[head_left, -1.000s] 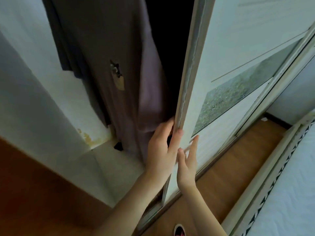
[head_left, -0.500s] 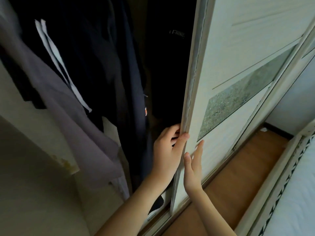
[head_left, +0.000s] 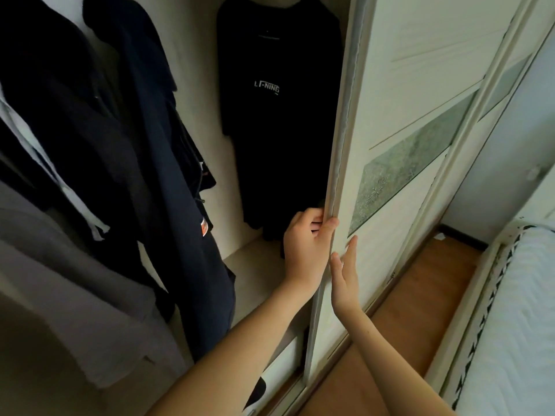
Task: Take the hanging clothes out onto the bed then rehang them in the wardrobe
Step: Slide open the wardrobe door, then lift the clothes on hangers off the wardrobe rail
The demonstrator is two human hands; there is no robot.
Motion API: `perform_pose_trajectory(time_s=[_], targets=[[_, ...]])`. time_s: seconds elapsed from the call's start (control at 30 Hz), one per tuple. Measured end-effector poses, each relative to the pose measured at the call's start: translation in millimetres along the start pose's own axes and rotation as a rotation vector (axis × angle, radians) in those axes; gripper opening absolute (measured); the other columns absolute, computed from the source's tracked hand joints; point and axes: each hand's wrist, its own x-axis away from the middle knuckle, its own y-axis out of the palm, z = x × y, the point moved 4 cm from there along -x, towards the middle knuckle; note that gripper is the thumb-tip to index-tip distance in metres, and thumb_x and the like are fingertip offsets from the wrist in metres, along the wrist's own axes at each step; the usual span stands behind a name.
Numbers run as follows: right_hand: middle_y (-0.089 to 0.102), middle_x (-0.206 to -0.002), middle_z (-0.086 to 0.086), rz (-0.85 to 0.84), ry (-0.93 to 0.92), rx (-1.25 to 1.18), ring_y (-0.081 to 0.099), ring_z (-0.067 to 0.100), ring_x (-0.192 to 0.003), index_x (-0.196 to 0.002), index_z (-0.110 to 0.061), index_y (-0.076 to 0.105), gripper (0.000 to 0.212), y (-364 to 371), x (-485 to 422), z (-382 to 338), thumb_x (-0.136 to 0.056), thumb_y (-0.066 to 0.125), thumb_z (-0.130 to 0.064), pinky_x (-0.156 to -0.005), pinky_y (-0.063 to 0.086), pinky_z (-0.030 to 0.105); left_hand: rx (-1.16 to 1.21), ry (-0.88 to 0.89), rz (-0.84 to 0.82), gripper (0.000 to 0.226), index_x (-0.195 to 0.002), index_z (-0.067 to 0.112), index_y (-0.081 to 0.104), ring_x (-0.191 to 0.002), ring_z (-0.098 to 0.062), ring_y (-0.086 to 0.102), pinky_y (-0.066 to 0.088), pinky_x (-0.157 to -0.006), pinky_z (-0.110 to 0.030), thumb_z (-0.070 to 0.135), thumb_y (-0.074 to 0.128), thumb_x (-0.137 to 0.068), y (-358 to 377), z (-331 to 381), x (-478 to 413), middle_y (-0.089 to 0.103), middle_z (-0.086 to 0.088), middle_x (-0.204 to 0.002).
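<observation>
Dark hanging clothes and a black T-shirt fill the wardrobe beside the bed, as the left hand grips the sliding door edge and the right hand rests open-palmed against its panel.

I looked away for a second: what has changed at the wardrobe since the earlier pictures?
The sliding door has moved right, baring more dark hanging clothes, among them a black T-shirt. The left hand still grips the door's edge and the right hand still lies flat on its face. Nothing has been taken out.
</observation>
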Motion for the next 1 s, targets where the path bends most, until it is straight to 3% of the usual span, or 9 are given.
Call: perform_pose_trajectory(time_s=[0.2,0.3,0.4,0.47,0.53,0.63,0.73,0.9,1.0], targets=[[0.016,-0.161,0.002,0.022,0.011,-0.045,0.017,0.021,-0.148,-0.154,-0.031,0.007,0.069,-23,-27,-4,-0.098,0.046,-0.04,-0.119,0.015,0.04,-0.036,-0.007,-0.003,0.018,-0.097,0.008,0.07,-0.082,-0.009,0.066,0.048,-0.071,-0.009,0.023,0.066,-0.088,35,-1,-21,0.07,-0.005,-0.096],[0.014,-0.162,0.004,0.006,0.023,-0.032,0.015,0.023,-0.148,-0.155,-0.029,0.004,0.069,-33,-39,-6,-0.099,0.044,-0.039,-0.12,0.013,0.042,-0.062,-0.014,-0.013,0.02,-0.097,0.009,0.069,-0.082,-0.007,0.064,0.05,-0.074,-0.015,0.026,0.065,-0.088,50,-1,-30,0.07,-0.004,-0.096],[0.019,-0.16,0.005,-0.017,0.053,-0.034,0.019,0.024,-0.147,-0.154,-0.03,0.008,0.066,-43,-48,-12,-0.099,0.043,-0.04,-0.119,0.016,0.043,-0.099,-0.04,-0.054,0.022,-0.098,0.009,0.068,-0.081,-0.001,0.061,0.048,-0.073,-0.009,0.029,0.064,-0.089,61,1,-37,0.071,-0.003,-0.096],[0.027,-0.158,0.005,-0.021,0.096,-0.018,0.026,0.025,-0.144,-0.154,-0.029,0.012,0.065,-45,-46,-12,-0.098,0.042,-0.046,-0.116,0.022,0.04,-0.084,-0.079,-0.112,0.026,-0.105,0.007,0.067,-0.09,-0.01,0.064,0.049,-0.079,-0.017,0.029,0.063,-0.091,62,3,-38,0.071,-0.007,-0.103],[0.03,-0.157,0.002,-0.002,0.128,0.042,0.029,0.023,-0.144,-0.155,-0.027,0.013,0.07,-41,-33,-12,-0.096,0.041,-0.053,-0.114,0.025,0.036,-0.088,-0.094,-0.197,0.033,-0.118,0.007,0.063,-0.101,-0.012,0.061,0.046,-0.082,-0.014,0.029,0.059,-0.094,52,11,-32,0.067,-0.006,-0.115],[0.034,-0.155,-0.001,0.048,0.106,0.067,0.036,0.019,-0.14,-0.153,-0.023,0.023,0.067,-20,9,-21,-0.095,0.047,-0.047,-0.114,0.032,0.04,-0.114,-0.047,-0.256,0.036,-0.129,0.013,0.057,-0.11,-0.007,0.057,0.041,-0.081,-0.002,0.03,0.051,-0.098,14,26,-12,0.062,0.001,-0.126],[0.058,-0.134,-0.005,-0.021,0.027,-0.058,0.056,0.01,-0.12,-0.136,-0.025,0.05,0.039,11,52,-56,-0.097,0.05,-0.03,-0.106,0.044,0.037,-0.082,-0.009,-0.228,0.032,-0.128,0.02,0.057,-0.113,-0.001,0.058,0.046,-0.091,-0.008,0.031,0.048,-0.1,-46,44,16,0.063,0.008,-0.126],[0.07,-0.106,-0.003,-0.258,-0.311,-0.195,0.066,0.013,-0.103,-0.115,-0.023,0.064,0.022,64,87,-178,-0.097,0.051,-0.017,-0.094,0.052,0.042,-0.113,0.14,-0.019,0.024,-0.117,0.019,0.063,-0.111,-0.004,0.062,0.046,-0.09,-0.013,0.022,0.046,-0.101,-166,101,56,0.067,0.011,-0.111],[0.073,-0.1,0.0,-0.37,-0.494,-0.273,0.068,0.014,-0.1,-0.109,-0.017,0.066,0.02,86,102,-261,-0.097,0.05,-0.015,-0.091,0.054,0.039,-0.239,0.273,0.14,0.027,-0.114,0.022,0.064,-0.11,-0.005,0.061,0.045,-0.089,-0.012,0.03,0.043,-0.098,-233,148,66,0.066,0.014,-0.109]])
